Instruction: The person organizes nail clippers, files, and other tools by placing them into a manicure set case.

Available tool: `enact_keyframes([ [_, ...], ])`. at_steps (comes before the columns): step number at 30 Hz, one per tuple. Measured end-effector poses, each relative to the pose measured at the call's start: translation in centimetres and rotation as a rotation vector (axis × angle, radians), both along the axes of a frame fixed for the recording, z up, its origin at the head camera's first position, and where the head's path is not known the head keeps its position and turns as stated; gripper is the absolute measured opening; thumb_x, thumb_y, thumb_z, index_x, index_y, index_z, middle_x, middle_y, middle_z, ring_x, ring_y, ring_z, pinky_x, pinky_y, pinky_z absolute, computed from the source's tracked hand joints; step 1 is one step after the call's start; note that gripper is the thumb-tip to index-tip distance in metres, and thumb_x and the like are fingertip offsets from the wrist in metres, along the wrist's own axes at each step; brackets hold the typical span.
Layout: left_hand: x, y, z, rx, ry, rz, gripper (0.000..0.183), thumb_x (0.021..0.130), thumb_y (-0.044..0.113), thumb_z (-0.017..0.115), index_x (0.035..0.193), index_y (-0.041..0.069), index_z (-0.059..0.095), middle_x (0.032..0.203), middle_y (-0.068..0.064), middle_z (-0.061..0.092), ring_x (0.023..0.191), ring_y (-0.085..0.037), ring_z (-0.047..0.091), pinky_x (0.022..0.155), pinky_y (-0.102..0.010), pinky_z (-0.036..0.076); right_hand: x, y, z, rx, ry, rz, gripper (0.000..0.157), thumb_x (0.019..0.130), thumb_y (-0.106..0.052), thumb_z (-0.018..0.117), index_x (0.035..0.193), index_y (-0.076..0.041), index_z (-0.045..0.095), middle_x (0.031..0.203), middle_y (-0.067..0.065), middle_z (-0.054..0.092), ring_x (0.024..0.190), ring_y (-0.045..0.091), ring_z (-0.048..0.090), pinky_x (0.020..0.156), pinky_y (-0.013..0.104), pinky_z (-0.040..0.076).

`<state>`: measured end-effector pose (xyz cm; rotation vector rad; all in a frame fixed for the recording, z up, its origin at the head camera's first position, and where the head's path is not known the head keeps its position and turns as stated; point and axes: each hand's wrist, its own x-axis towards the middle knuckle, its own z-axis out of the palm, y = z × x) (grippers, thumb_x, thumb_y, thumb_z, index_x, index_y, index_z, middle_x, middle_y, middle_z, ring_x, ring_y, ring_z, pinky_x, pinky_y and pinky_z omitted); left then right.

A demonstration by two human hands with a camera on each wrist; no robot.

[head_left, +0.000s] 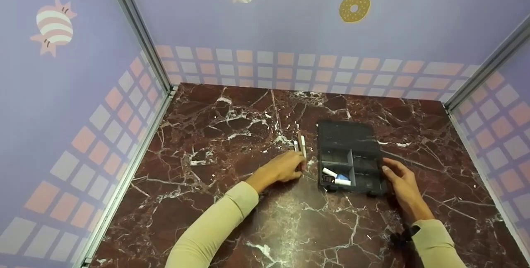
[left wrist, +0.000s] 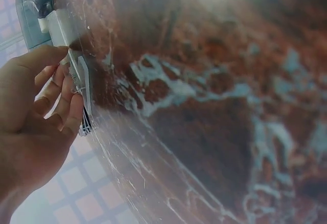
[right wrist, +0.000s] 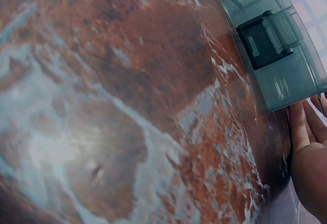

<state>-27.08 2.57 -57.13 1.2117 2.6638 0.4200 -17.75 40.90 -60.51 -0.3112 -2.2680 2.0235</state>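
Observation:
My left hand (head_left: 287,166) bends over the lower ends of several slim tools on the marble table. Among them are a silver nail clipper (head_left: 295,145), a brown stick (head_left: 299,140) and a white strip (head_left: 303,145). In the left wrist view its thumb and fingers pinch at a whitish strip (left wrist: 62,24), partly hidden by the fingers. On the right lies a dark see-through compartment box (head_left: 350,131). My right hand (head_left: 401,183) grips its right side, thumb on the rim and fingers down along the wall. The lower left compartment holds white-capped tubes (head_left: 342,182) and a blue piece (head_left: 342,177).
The reddish-brown marble tabletop (head_left: 232,164) has white veins. Patterned walls (head_left: 265,19) close it in at the back and both sides, with metal strips in the corners. The box's latch (right wrist: 265,38) shows in the right wrist view.

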Motion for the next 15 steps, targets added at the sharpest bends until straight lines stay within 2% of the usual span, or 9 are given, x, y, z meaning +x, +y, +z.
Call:
enact_keyframes([
  [4, -0.1, 0.0, -0.1, 0.040, -0.028, 0.003, 0.011, 0.096, 0.012, 0.074, 0.107, 0.013, 0.075, 0.108, 0.000, 0.069, 0.095, -0.015, 0.066, 0.085, -0.022, 0.056, 0.0, -0.1, 0.1, 0.002, 0.003, -0.003, 0.049, 0.107, -0.014, 0.063, 0.150, 0.008, 0.050, 0.125, 0.005, 0.069, 0.099, 0.012, 0.065, 0.075, 0.022, 0.058],
  [8, -0.3, 0.0, 0.0, 0.086, -0.036, -0.011, 0.011, 0.097, 0.009, 0.074, 0.108, 0.010, 0.075, 0.107, -0.002, 0.071, 0.095, -0.014, 0.067, 0.086, -0.019, 0.055, 0.0, -0.1, 0.1, 0.018, 0.012, -0.006, 0.049, 0.107, -0.015, 0.063, 0.149, 0.009, 0.051, 0.123, 0.004, 0.069, 0.098, 0.010, 0.065, 0.075, 0.021, 0.057],
  [15, -0.9, 0.2, 1.1, 0.133, -0.030, 0.001, 0.009, 0.098, 0.010, 0.073, 0.107, 0.008, 0.074, 0.106, -0.004, 0.071, 0.096, -0.017, 0.067, 0.088, -0.022, 0.056, 0.1, -0.1, 0.2, 0.003, 0.020, -0.011, 0.049, 0.107, -0.014, 0.064, 0.148, 0.010, 0.051, 0.122, 0.004, 0.070, 0.098, 0.010, 0.065, 0.075, 0.021, 0.057],
])
